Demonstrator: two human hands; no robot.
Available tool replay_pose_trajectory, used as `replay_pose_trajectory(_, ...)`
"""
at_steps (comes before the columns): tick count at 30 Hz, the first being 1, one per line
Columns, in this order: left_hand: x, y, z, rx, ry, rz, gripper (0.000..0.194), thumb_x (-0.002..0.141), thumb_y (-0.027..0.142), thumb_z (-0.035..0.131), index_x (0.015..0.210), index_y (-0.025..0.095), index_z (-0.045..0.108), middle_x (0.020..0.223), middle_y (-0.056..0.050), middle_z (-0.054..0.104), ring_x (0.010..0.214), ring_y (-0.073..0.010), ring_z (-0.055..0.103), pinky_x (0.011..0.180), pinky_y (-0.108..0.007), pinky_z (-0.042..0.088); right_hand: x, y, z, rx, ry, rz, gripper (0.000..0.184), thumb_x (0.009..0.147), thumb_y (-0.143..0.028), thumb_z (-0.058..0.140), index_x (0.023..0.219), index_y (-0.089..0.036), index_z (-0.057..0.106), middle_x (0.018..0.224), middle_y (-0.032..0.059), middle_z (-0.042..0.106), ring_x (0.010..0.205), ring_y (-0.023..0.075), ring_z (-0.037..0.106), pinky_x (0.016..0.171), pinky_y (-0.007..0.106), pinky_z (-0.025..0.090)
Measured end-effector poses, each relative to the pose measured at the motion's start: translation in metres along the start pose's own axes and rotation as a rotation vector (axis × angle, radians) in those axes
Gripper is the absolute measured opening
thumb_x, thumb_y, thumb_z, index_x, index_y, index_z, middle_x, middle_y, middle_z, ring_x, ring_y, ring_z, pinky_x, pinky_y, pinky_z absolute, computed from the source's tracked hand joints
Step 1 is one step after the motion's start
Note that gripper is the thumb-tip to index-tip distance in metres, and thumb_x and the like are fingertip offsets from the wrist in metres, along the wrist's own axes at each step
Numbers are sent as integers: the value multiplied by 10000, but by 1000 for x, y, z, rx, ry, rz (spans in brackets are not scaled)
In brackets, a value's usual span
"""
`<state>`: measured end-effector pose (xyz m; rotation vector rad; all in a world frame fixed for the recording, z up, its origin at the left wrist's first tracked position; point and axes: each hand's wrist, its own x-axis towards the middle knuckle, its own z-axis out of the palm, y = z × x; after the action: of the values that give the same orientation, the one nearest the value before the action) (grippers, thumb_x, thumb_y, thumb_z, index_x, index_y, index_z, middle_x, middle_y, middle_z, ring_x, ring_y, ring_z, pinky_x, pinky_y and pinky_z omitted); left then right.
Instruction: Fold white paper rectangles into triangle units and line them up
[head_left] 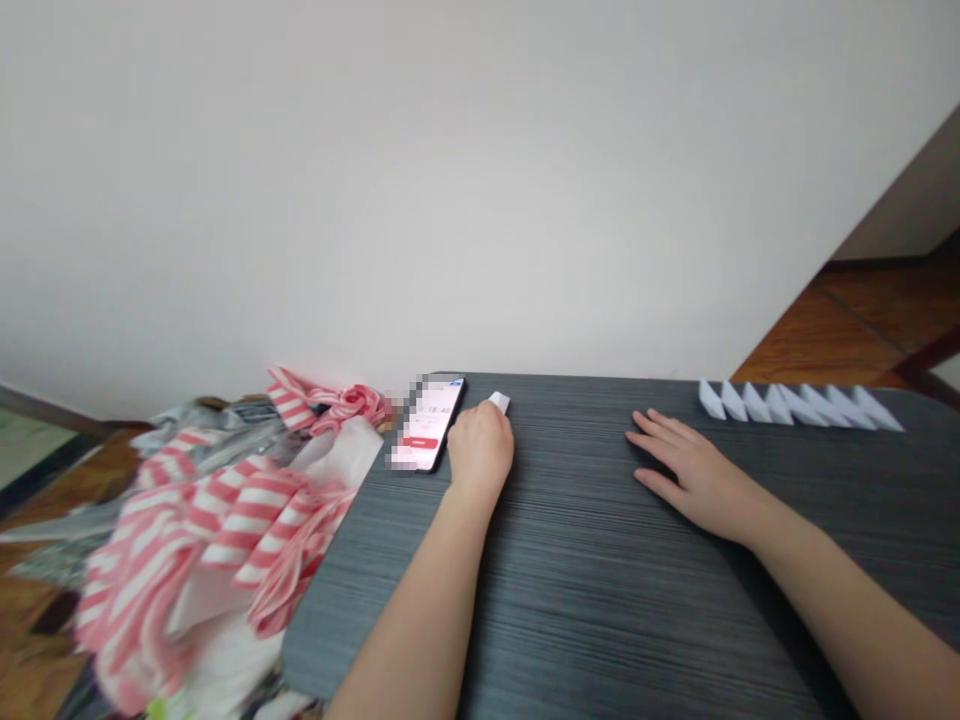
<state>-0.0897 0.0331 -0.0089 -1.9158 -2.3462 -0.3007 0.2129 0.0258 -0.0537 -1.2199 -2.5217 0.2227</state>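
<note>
My left hand (pixel 480 450) is curled on the dark grey wood-grain table (pixel 600 590) near its far edge, with a small folded piece of white paper (pixel 499 402) poking out past the fingers. Just left of that hand lies a smartphone (pixel 427 425), its lit screen showing a pink and white display with a red bar. My right hand (pixel 694 475) rests flat on the tabletop with fingers spread, holding nothing. Beyond its fingertips, a row of several folded pale paper triangles (pixel 795 405) stands along the far right edge.
A heap of pink-and-white striped cloth and plastic bags (pixel 217 530) is piled against the table's left side, above a wooden floor. A white wall (pixel 480 180) rises behind the table, and more wooden floor (pixel 847 330) shows at the right.
</note>
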Motion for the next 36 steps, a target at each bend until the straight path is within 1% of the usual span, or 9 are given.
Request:
replay_pose_trajectory(6, 1, 1, -1, -33, 4, -14, 317, 964, 247, 378, 915, 141, 673, 895, -138, 725, 896, -271, 676, 753, -333, 468, 0, -2, -2, -30, -15, 0, 508, 960, -463, 503, 1358, -158, 580, 1515, 134, 442, 1427, 313, 358, 1147, 530, 349)
replay_pose_trajectory(11, 0, 1, -1, -70, 31, -33, 300, 963, 247, 386, 934, 145, 667, 902, -143, 720, 891, -271, 675, 759, -338, 465, 0, -4, -4, 7, -7, 11, 498, 956, -452, 514, 1363, -172, 578, 1517, 129, 440, 1429, 317, 354, 1149, 540, 343)
replay_pose_trajectory(15, 0, 1, 0, -65, 31, 13, 259, 938, 210, 416, 965, 141, 664, 930, -140, 715, 936, -275, 662, 803, -347, 470, 0, -3, -2, 42, 11, 10, 490, 951, -457, 517, 1365, -203, 580, 1525, 111, 432, 1424, 323, 361, 1147, 553, 341)
replay_pose_trajectory(19, 0, 0, 2, -50, 28, 36, 265, 926, 186, 417, 1014, 139, 663, 950, -137, 713, 956, -269, 655, 825, -345, 469, -1, -2, -1, 35, 12, 10, 490, 951, -453, 521, 1365, -196, 579, 1525, 113, 431, 1428, 319, 355, 1152, 546, 335)
replay_pose_trajectory(23, 0, 0, 2, -45, 29, 53, 290, 935, 200, 396, 935, 142, 680, 966, -141, 713, 955, -271, 653, 828, -350, 467, -1, -2, -1, 37, 12, 5, 490, 951, -458, 521, 1365, -203, 578, 1525, 110, 434, 1427, 318, 357, 1148, 547, 341)
replay_pose_trajectory(26, 1, 1, 1, -49, 41, 31, 307, 944, 209, 377, 901, 135, 672, 921, -145, 712, 925, -279, 659, 791, -355, 470, 0, -2, -1, 17, 3, 6, 493, 958, -456, 511, 1368, -190, 573, 1521, 120, 437, 1428, 316, 355, 1146, 548, 344)
replay_pose_trajectory(31, 1, 2, 0, -63, 63, -24, 309, 965, 206, 352, 933, 125, 649, 911, -148, 706, 920, -275, 665, 780, -349, 467, 0, -3, -2, 15, 4, 2, 495, 957, -456, 513, 1362, -181, 578, 1516, 129, 441, 1427, 317, 357, 1144, 546, 349)
replay_pose_trajectory(36, 1, 1, -1, -92, 49, -10, 290, 964, 214, 378, 946, 139, 657, 932, -132, 717, 925, -266, 668, 795, -339, 467, 0, -3, -2, 23, 4, 6, 501, 951, -466, 519, 1369, -196, 575, 1520, 121, 437, 1423, 327, 363, 1137, 557, 353)
